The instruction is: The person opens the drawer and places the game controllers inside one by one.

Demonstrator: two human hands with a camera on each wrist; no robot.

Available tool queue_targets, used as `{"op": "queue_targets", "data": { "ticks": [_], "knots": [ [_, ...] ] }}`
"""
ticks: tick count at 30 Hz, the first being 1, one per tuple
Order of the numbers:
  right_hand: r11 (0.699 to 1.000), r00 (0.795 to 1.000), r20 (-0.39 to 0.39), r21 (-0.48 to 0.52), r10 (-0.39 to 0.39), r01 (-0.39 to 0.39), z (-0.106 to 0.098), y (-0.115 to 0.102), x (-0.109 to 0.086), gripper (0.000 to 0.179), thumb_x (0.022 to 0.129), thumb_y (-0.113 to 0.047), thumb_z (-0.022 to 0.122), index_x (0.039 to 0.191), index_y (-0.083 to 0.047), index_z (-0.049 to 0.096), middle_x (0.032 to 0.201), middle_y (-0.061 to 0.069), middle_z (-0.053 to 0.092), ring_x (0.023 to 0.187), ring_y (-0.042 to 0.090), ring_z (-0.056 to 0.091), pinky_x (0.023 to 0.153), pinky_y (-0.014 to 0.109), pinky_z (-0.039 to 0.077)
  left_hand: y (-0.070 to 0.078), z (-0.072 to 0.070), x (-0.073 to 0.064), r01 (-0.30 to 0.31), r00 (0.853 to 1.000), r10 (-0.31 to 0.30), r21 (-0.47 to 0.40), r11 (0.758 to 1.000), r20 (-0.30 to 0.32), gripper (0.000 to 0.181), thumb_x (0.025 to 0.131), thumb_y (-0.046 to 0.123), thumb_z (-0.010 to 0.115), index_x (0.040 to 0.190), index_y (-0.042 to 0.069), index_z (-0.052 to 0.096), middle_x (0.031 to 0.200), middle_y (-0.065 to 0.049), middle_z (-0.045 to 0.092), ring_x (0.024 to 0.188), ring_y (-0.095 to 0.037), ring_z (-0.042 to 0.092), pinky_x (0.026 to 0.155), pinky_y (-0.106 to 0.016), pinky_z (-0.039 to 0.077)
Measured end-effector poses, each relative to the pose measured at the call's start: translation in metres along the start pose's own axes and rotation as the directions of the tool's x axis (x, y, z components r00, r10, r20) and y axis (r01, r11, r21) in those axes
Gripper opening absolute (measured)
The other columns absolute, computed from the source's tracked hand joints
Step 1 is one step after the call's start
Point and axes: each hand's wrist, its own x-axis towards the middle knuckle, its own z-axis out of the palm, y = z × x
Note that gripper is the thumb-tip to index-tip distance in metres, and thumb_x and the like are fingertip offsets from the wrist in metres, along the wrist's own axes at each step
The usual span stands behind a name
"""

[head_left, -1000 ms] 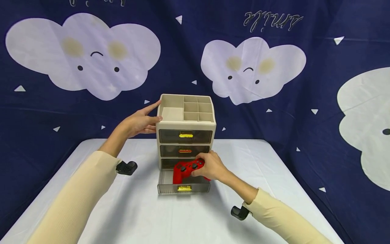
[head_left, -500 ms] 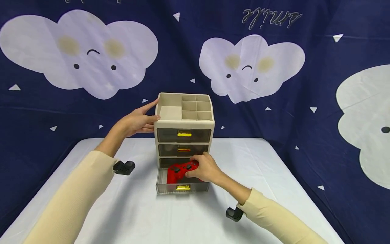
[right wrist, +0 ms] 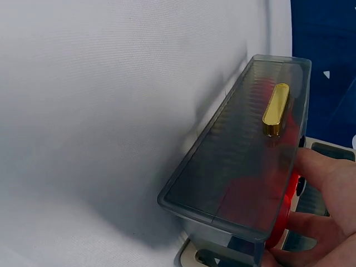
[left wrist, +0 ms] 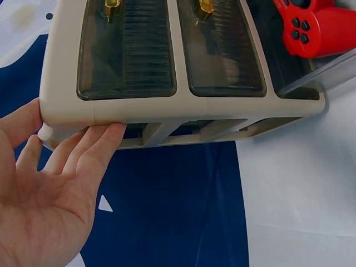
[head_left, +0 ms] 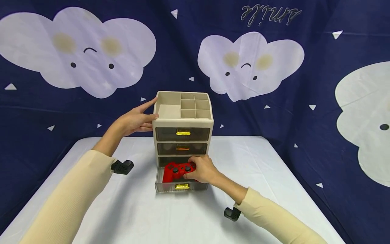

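Observation:
A cream desktop drawer cabinet (head_left: 184, 122) stands on the table, its smoky bottom drawer (head_left: 195, 186) pulled out. Inside that drawer lies a red game controller (head_left: 168, 174), with black sticks facing up. My right hand (head_left: 203, 170) grips the controller's right end between thumb and fingers. In the right wrist view, the red controller shows blurred through the translucent drawer front (right wrist: 222, 178). On the cabinet's upper left side rests my left hand (head_left: 134, 121), fingers stretched out. The left wrist view shows those fingertips (left wrist: 114, 130) touching the cabinet's side wall.
The cabinet's top tray (head_left: 169, 112) is divided into several compartments. Above the pulled-out drawer, two drawers (head_left: 166, 134) with gold handles are closed. A white cloth (head_left: 146, 217) covers the table. A dark blue curtain (head_left: 179, 40) with clouds hangs behind.
My right hand has moved left and slightly down with the controller, which now sits lower and flatter in the drawer. The left hand stays on the cabinet. The head view has shifted slightly.

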Motion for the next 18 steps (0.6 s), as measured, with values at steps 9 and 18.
{"op": "queue_targets", "data": {
  "ticks": [9, 18],
  "knots": [
    [0.996, 0.992, 0.09, -0.05, 0.083, -0.079, 0.0042, -0.0021, -0.0009, 0.057, 0.078, -0.039, 0.087, 0.122, -0.006, 0.071, 0.117, 0.013, 0.074, 0.108, 0.038, 0.057, 0.085, 0.044, 0.04, 0.0011, 0.0002, 0.0, -0.002, 1.0, 0.002, -0.001, 1.0, 0.0, 0.079, 0.108, 0.02, 0.052, 0.161, 0.047, 0.001, 0.154, -0.024, 0.041, 0.129, -0.037, 0.058, 0.11, -0.05, 0.047],
    [0.994, 0.991, 0.099, -0.055, 0.096, -0.091, 0.0079, -0.002, -0.0009, 0.059, 0.078, -0.04, 0.088, 0.124, -0.007, 0.072, 0.119, 0.012, 0.074, 0.106, 0.035, 0.056, 0.078, 0.039, 0.034, -0.0003, 0.0005, -0.0005, -0.005, 1.0, 0.005, -0.006, 1.0, 0.002, 0.079, 0.108, 0.019, 0.052, 0.161, 0.046, 0.001, 0.152, -0.025, 0.043, 0.128, -0.037, 0.059, 0.111, -0.051, 0.046]
  ]
}}
